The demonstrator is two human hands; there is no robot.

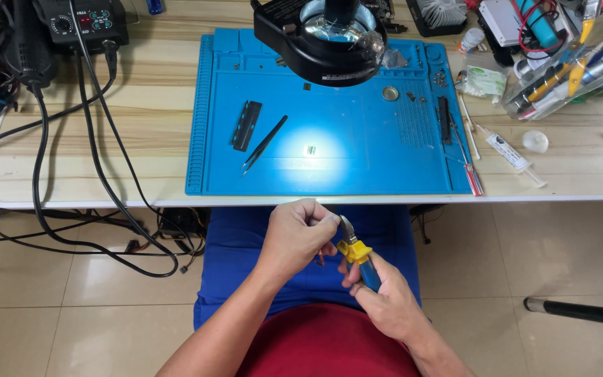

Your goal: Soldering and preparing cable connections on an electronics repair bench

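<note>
Right hand [385,297] closed around blue-and-yellow-handled cutters [357,255], left hand [298,234] pinching something unseen at their grey tip

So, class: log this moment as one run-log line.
left hand: pinching something small, hidden | right hand: gripping cutters, jaws at left fingertips | blue mat: tweezers idle

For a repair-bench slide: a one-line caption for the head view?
Right hand works yellow-handled cutters at left hand, below a blue mat.
</note>
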